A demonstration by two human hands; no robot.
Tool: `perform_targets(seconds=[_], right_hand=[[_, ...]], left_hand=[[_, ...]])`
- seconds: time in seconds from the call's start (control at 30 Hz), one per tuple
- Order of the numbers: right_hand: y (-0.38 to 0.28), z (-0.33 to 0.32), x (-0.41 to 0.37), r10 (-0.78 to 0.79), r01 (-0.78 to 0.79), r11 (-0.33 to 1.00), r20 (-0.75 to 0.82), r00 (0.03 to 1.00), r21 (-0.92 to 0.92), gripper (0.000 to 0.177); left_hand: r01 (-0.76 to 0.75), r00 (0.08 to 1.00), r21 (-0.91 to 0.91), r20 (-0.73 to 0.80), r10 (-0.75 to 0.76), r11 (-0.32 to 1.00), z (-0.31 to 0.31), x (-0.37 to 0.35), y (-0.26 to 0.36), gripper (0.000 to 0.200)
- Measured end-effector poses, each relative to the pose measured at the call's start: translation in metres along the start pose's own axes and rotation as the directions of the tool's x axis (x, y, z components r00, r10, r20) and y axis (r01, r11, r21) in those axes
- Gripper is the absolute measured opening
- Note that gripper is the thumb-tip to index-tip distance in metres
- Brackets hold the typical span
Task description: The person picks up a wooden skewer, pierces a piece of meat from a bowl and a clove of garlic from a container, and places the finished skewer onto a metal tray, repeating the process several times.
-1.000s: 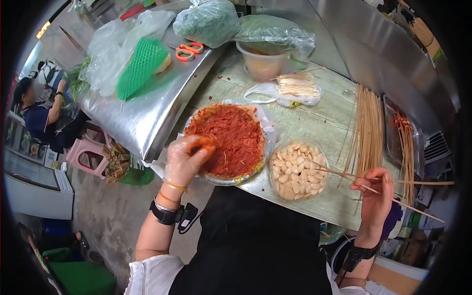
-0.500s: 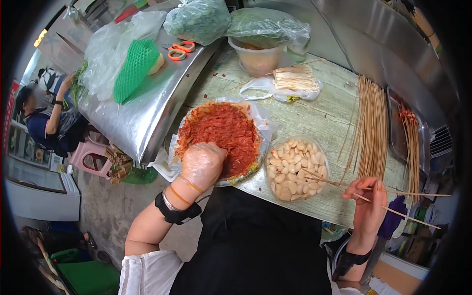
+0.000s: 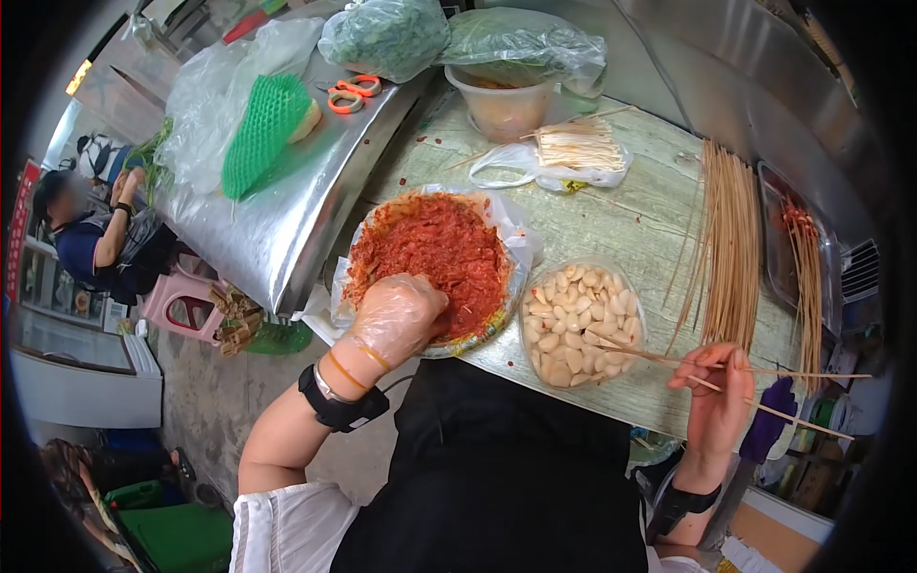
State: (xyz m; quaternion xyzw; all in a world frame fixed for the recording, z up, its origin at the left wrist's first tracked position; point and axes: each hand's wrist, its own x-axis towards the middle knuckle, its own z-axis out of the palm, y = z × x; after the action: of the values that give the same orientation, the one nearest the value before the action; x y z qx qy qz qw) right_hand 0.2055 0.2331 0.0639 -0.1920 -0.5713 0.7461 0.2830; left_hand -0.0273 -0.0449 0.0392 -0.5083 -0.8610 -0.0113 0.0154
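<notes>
My left hand [image 3: 396, 315], in a clear plastic glove, is in the lined bowl of red chopped mixture [image 3: 430, 248], its fingers curled and their tips hidden. My right hand [image 3: 718, 387] is bare and pinches wooden skewers [image 3: 793, 417]. The skewers' inner ends reach over a clear tub of pale garlic-like cloves [image 3: 578, 325], which stands between my hands. Beyond my right hand lies a row of long bare skewers [image 3: 728, 248].
Enoki-like mushrooms [image 3: 578, 146] lie on a plastic bag beside a lidless tub [image 3: 501, 107]. Orange-handled scissors [image 3: 353, 94] and green foam netting [image 3: 263, 134] rest on the metal counter. A metal tray [image 3: 776, 196] holds red-tipped skewers. A person [image 3: 86, 229] sits at far left.
The view has shifted slightly. My hands hold nearly the same positions and grips. At far left, the person's raised arm has come down a little.
</notes>
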Motion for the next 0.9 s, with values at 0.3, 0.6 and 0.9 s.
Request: perform_targets(seconds=[0.3,0.6,0.9], right_hand=[[-0.005,-0.004,-0.007,-0.009,0.009,1.0,-0.004,1.0,-0.003,0.035],[-0.001,0.001,-0.004,-0.022,0.022,1.0,0.011,1.0,0.01,0.035],[-0.003,0.012,-0.004,-0.002,0.004,0.999,0.033,0.999,-0.052,0.038]], left_hand=[[0.12,0.974,-0.09,-0.182,-0.135,0.989,-0.001,0.005,-0.021,0.013],[0.273,0.876,-0.961,0.27,-0.4,-0.05,-0.02,0.007,-0.035,0.011],[0.023,0.884,-0.828,0.279,-0.376,-0.561,-0.006,0.002,-0.021,0.015]])
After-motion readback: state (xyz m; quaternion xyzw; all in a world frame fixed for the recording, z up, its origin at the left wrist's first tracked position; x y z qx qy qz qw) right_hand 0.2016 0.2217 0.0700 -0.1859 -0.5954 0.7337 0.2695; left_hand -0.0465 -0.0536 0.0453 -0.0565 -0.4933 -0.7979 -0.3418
